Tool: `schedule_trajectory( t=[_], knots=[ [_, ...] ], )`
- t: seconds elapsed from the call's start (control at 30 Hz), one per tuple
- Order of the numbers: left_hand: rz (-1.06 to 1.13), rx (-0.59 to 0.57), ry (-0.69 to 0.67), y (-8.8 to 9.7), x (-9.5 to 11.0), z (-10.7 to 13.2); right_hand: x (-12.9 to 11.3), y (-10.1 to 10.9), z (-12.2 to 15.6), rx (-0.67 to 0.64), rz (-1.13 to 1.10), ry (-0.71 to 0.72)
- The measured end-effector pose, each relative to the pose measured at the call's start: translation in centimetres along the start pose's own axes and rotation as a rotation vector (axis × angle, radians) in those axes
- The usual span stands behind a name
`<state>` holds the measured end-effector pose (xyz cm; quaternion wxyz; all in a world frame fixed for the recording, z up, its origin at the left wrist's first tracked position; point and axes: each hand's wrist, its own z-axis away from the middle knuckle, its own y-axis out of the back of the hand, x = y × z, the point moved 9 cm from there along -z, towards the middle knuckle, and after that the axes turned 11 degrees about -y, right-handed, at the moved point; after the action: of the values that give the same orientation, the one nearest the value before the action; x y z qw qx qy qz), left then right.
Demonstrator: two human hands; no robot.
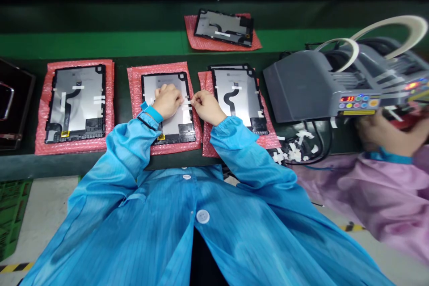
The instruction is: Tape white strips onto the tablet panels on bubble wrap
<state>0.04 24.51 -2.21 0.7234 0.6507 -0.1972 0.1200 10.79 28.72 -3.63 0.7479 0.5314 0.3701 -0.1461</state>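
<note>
Both hands work over the middle tablet screen panel [167,120], which lies back side up on pink bubble wrap [134,94]. My left hand [168,100], with a blue wrist strap [152,112], rests over the panel with its fingers curled; anything under them is hidden. At the panel's right edge my right hand [206,105] is closed in a pinch on a small piece of white tape [186,103]. Another panel [72,103] lies on bubble wrap to the left. Under my right forearm sits a third panel [234,98], with another panel's edge showing beneath it.
Grey tape dispensers [304,85] stand to the right, with scraps of white tape [295,152] and black cables before them. A co-worker's hand [392,134] in a pink sleeve is beside them. One more panel [224,29] lies behind; several others lie along the far shelf.
</note>
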Motion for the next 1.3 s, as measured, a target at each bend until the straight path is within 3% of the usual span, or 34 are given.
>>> schedule_trajectory(
  t=[0.37, 0.57, 0.63, 0.73, 0.83, 0.97, 1.07, 1.17, 1.23, 1.3],
  knots=[
    [-0.054, -0.023, -0.01, -0.3, 0.8, 0.2, -0.4, -0.5, 0.3, -0.009, 0.156, -0.053],
    [-0.038, 0.045, 0.071, 0.2, 0.0, 0.6, 1.1, 0.7, -0.6, -0.063, 0.218, -0.243],
    [-0.015, 0.086, 0.11, 0.6, -0.6, 0.8, 1.3, 1.2, -0.6, -0.073, 0.198, -0.216],
    [0.01, 0.111, 0.12, 0.7, -1.0, 1.0, 0.4, 1.5, 0.9, 0.037, 0.154, -0.048],
    [0.014, 0.1, 0.098, 0.5, -0.6, 0.8, -0.2, -0.2, 3.7, 0.104, 0.235, 0.065],
    [-0.019, 0.103, 0.081, 0.9, -0.2, 0.9, 0.0, -2.2, 5.5, 0.076, 0.332, 0.075],
    [-0.067, 0.182, 0.096, 2.8, -1.2, 2.6, 0.0, -0.8, 4.3, 0.119, 0.297, 0.051],
    [-0.17, 0.294, 0.268, 5.4, -4.3, 6.5, 0.5, 0.9, 2.2, 0.173, 0.241, -0.096],
    [-0.217, 0.268, 0.45, 5.7, -6.6, 9.4, 0.5, 0.7, 1.2, 0.136, 0.242, -0.18],
    [-0.198, 0.185, 0.571, 4.8, -7.9, 11.5, 0.0, 0.0, 0.9, 0.107, 0.254, -0.192]
  ],
)
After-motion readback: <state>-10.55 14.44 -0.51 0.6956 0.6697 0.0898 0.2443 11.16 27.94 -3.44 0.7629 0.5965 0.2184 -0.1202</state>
